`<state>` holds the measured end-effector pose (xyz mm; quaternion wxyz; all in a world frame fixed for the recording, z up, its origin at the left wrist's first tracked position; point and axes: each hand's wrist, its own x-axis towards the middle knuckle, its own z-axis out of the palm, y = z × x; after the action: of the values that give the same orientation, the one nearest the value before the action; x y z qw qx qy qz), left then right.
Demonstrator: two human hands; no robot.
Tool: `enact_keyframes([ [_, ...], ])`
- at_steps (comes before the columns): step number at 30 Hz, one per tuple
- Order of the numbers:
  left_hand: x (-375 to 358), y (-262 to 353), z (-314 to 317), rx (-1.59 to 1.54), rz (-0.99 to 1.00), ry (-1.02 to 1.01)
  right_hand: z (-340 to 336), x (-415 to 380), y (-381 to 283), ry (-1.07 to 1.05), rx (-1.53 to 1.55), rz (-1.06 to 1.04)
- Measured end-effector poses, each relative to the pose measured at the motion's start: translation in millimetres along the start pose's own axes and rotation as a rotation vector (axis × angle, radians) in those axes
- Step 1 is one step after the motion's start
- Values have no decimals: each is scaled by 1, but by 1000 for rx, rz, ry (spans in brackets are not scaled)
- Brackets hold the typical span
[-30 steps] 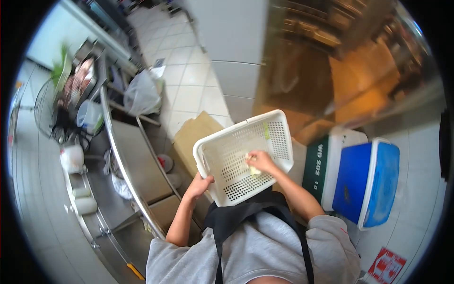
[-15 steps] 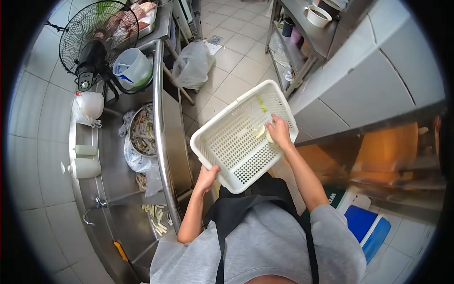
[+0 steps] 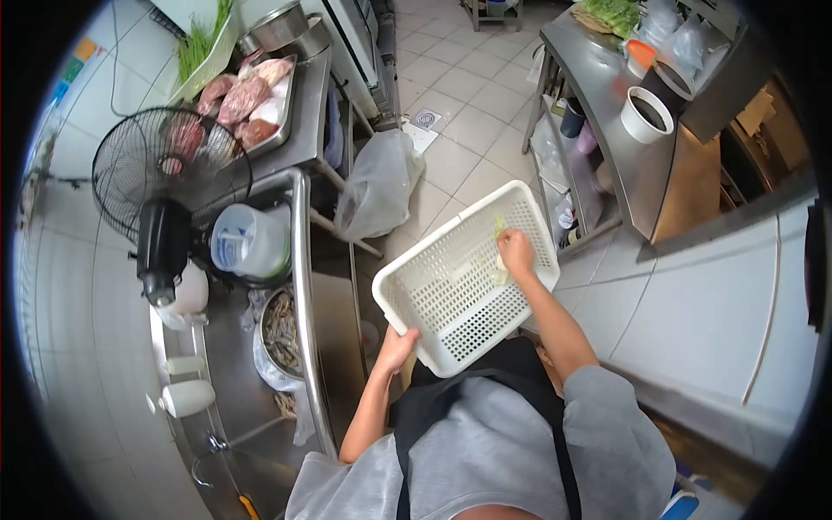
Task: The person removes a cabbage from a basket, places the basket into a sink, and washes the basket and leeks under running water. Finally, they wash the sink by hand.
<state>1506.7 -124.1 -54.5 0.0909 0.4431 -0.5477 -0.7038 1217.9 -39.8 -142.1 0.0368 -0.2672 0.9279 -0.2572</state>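
A white perforated plastic basket (image 3: 464, 303) is held tilted in front of my apron. My left hand (image 3: 399, 348) grips its near left corner, with the thumb over the rim. Inside the basket, my right hand (image 3: 517, 251) is closed, fingers curled down around pale green vegetable pieces (image 3: 500, 272) that show beside the fingertips. How many it holds is hidden. Another light green piece (image 3: 499, 225) lies against the far wall of the basket.
To the left is a steel sink (image 3: 230, 364) with a bowl of shrimp-like seafood (image 3: 282, 329). A black fan (image 3: 160, 234) and a plastic tub (image 3: 250, 240) stand behind it. A meat tray (image 3: 251, 104), a plastic bag (image 3: 381, 186) and a steel counter (image 3: 607, 113) lie ahead.
My view has swung forward and right, showing more of the meat tray and counter. The right hand has curled over the pieces in the basket. The left hand keeps its grip.
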Motion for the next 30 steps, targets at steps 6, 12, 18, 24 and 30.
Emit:
enact_keyframes([
  [6,93,69,20,17,-215,15,-57,130,-11,-701,1297,531],
  [12,188,121,39,-216,-175,93,-46,229,-12,-542,1537,473],
  [18,320,178,47,-169,-155,-6,6,351,-19,-86,1180,243],
  [24,456,254,51,-30,-174,-102,36,473,-37,-142,251,100],
  [30,564,321,70,-94,-104,-161,84,575,-42,-186,-52,125],
])
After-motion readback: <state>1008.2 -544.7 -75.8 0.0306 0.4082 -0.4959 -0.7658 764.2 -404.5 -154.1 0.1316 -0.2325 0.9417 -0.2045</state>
